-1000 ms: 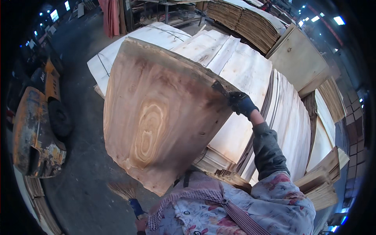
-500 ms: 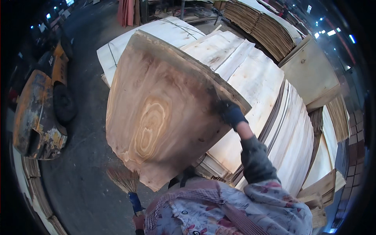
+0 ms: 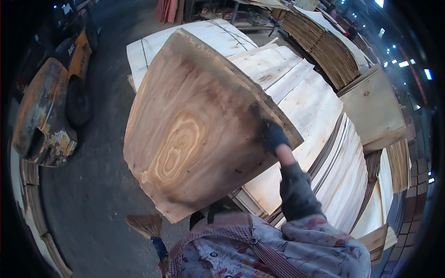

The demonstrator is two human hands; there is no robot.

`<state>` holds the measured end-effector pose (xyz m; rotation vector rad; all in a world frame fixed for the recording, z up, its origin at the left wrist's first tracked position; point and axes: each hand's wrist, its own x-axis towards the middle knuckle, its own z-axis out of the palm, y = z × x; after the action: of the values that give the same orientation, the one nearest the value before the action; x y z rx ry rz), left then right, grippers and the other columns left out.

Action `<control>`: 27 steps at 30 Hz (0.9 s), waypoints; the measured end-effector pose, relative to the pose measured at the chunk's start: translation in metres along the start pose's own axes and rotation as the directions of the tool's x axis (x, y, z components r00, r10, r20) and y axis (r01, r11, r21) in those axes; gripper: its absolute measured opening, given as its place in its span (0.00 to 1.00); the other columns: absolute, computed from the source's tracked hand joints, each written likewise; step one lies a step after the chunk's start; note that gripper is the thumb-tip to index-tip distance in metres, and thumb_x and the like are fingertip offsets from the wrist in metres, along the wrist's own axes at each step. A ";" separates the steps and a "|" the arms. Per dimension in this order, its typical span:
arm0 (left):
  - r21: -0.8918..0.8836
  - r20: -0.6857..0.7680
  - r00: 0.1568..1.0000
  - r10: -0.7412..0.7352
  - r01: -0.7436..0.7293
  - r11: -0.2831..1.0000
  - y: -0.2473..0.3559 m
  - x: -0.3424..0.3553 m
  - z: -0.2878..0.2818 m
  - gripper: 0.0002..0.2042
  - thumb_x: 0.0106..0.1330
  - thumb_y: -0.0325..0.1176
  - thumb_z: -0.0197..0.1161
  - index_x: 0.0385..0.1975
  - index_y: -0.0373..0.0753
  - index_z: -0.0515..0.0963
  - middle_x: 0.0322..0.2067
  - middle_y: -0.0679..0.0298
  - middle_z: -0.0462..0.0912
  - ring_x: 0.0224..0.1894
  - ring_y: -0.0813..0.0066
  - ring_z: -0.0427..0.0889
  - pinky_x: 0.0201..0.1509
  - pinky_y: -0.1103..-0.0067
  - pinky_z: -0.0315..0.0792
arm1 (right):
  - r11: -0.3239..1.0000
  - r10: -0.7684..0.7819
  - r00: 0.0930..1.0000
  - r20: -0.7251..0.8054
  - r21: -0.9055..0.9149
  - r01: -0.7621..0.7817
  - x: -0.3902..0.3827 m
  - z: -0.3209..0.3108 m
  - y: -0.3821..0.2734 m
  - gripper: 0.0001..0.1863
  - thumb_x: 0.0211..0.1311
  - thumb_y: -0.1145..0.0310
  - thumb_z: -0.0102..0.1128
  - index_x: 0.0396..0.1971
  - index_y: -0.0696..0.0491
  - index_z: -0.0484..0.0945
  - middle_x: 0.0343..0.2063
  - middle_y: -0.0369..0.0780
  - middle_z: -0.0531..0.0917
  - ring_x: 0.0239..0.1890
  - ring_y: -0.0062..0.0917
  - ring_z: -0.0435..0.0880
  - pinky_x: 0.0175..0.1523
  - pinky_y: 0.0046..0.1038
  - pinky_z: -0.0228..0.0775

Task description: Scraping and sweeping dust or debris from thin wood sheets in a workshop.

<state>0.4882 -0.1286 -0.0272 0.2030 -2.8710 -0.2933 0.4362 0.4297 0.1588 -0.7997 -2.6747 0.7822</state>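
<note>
Right hand [image 3: 275,138] on board [image 3: 218,120] hiding sheets [image 3: 313,109]; forklift [image 3: 41,104] leftward.

A dark glove [image 3: 276,138] and grey sleeve [image 3: 299,192] accompany a pale floral smock [image 3: 320,248] with checked trim [image 3: 185,243].

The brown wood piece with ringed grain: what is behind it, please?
Pale wood sheets show beyond its upper and right edges, and grey floor beyond its left edge. Whatever the brown wood piece itself covers cannot be seen.
</note>
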 end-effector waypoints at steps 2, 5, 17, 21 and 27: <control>-0.029 -0.047 0.998 0.050 -0.051 0.998 0.013 0.000 0.001 0.51 0.45 0.64 0.55 0.62 0.43 0.36 0.63 0.58 0.38 0.65 0.61 0.40 0.67 0.68 0.36 | 0.945 -0.077 0.987 0.138 -0.304 0.117 0.071 0.023 0.020 0.16 0.52 0.59 0.47 0.33 0.54 0.75 0.36 0.48 0.78 0.41 0.41 0.75 0.46 0.36 0.66; -0.289 0.080 0.995 -0.062 0.082 0.954 -0.054 -0.017 0.057 0.50 0.46 0.62 0.56 0.62 0.42 0.36 0.63 0.57 0.37 0.65 0.60 0.39 0.66 0.67 0.36 | 0.858 -0.216 0.946 0.243 -0.415 0.302 0.108 0.041 0.011 0.14 0.52 0.59 0.47 0.31 0.52 0.76 0.34 0.47 0.78 0.39 0.41 0.76 0.44 0.38 0.66; 0.192 0.048 0.992 0.120 -0.127 0.973 0.023 -0.011 -0.003 0.45 0.51 0.61 0.47 0.62 0.43 0.36 0.63 0.56 0.34 0.66 0.60 0.32 0.67 0.66 0.30 | 0.983 -0.106 0.980 0.167 -0.134 0.130 0.143 0.058 -0.038 0.14 0.54 0.65 0.46 0.39 0.54 0.73 0.40 0.50 0.75 0.44 0.43 0.73 0.47 0.37 0.65; 0.102 0.024 0.998 0.058 -0.060 0.993 0.010 -0.009 -0.011 0.41 0.50 0.52 0.53 0.60 0.38 0.44 0.62 0.54 0.42 0.65 0.59 0.40 0.66 0.63 0.32 | 0.955 -0.254 0.966 0.058 -0.143 0.259 0.103 0.076 -0.031 0.14 0.54 0.62 0.45 0.38 0.51 0.74 0.38 0.48 0.76 0.44 0.41 0.73 0.48 0.36 0.65; 0.217 0.003 0.997 0.078 -0.077 0.973 -0.014 -0.012 0.036 0.40 0.46 0.46 0.57 0.56 0.31 0.50 0.58 0.55 0.54 0.62 0.63 0.49 0.66 0.63 0.35 | 0.780 -0.241 0.894 0.378 -0.473 0.410 0.221 0.108 -0.043 0.13 0.57 0.62 0.41 0.36 0.49 0.74 0.31 0.43 0.78 0.35 0.35 0.77 0.39 0.34 0.68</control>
<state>0.4918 -0.1334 -0.0673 0.1302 -2.8938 0.0365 0.1958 0.4782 0.1098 -0.2892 -3.2386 0.0356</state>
